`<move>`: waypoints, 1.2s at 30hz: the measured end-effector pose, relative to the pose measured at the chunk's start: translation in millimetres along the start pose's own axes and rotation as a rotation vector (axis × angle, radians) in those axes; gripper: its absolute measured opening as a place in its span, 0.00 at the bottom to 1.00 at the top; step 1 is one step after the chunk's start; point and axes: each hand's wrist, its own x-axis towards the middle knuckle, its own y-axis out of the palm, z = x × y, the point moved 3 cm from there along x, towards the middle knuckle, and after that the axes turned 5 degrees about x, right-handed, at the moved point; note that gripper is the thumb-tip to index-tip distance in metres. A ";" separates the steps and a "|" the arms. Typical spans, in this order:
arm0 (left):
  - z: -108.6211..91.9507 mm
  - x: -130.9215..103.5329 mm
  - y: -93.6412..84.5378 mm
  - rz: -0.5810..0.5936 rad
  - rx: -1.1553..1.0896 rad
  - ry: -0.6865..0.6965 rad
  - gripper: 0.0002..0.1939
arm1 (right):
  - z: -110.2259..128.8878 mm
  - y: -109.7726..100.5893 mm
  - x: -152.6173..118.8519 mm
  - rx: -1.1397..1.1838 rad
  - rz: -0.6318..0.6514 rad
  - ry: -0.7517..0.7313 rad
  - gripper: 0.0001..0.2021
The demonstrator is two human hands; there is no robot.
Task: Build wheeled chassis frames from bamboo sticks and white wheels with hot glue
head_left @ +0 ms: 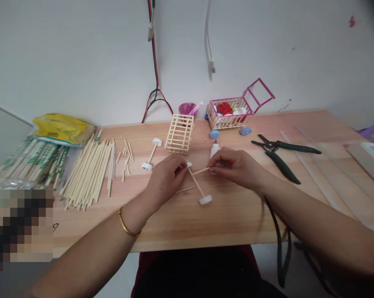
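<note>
At the centre of the frame, the left hand pinches a thin pale wooden axle with white round wheels near its upper wheel (the lower wheel hangs toward the viewer, nearer the table's front edge). Just right of it, the right hand grips a short pale wooden stick between fingertips, its other end meeting the axle.

Soft, Even Light, Slightly Hazy View

Diffuse light leaves the wall pale grey and the tabletop moderately bright, with faint shadows. Wide-angle distortion stretches the edges; the far right corner is dark and blurred. Fine detail looks soft, and blocky pixelation covers the near left.
</note>
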 end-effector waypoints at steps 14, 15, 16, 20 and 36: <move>-2.0 -0.9 -0.2 0.013 -0.004 -0.015 0.02 | -0.7 1.5 1.2 -0.016 0.009 0.007 0.03; -2.2 -1.2 -0.2 0.011 -0.003 -0.021 0.02 | -0.4 1.4 1.2 -0.020 0.010 0.004 0.03; -2.3 -1.4 -0.2 0.010 -0.002 -0.027 0.02 | -0.1 1.2 1.1 -0.025 0.010 0.001 0.03; -3.1 -1.9 -0.8 0.014 0.013 -0.042 0.02 | 0.8 0.9 0.7 -0.038 0.010 -0.007 0.03; -1.3 -3.2 0.8 0.021 0.026 -0.057 0.04 | -1.2 1.2 0.4 -0.075 0.048 -0.005 0.04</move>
